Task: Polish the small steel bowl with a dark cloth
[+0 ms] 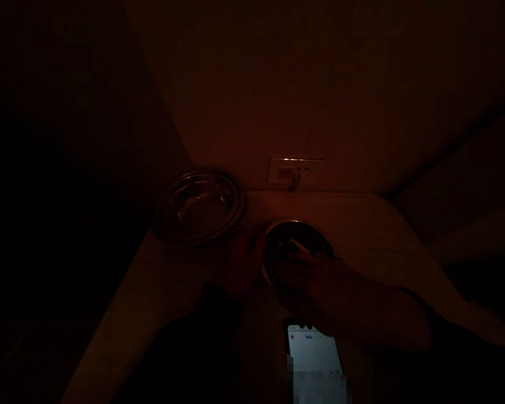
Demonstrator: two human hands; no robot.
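The scene is very dark. A round metal bowl (297,220) stands on the wooden table in the middle. My left hand (244,262) is closed around the bowl's left side, with fingers at its rim. Over the near part of the bowl reaches my right hand (313,280), its fingers curled down inside. A thin pale edge (299,245) shows in the bowl beside those fingers; what it belongs to is too dark to tell. The right hand covers much of the bowl's inside and its near rim.
Wide shallow metal basins (200,238), apparently nested, sit at the table's back left. A phone (315,353) with a lit screen lies in front of the bowl. On the wall behind is a switch and socket plate (284,171). The wooden table (387,235) has a rounded back right corner.
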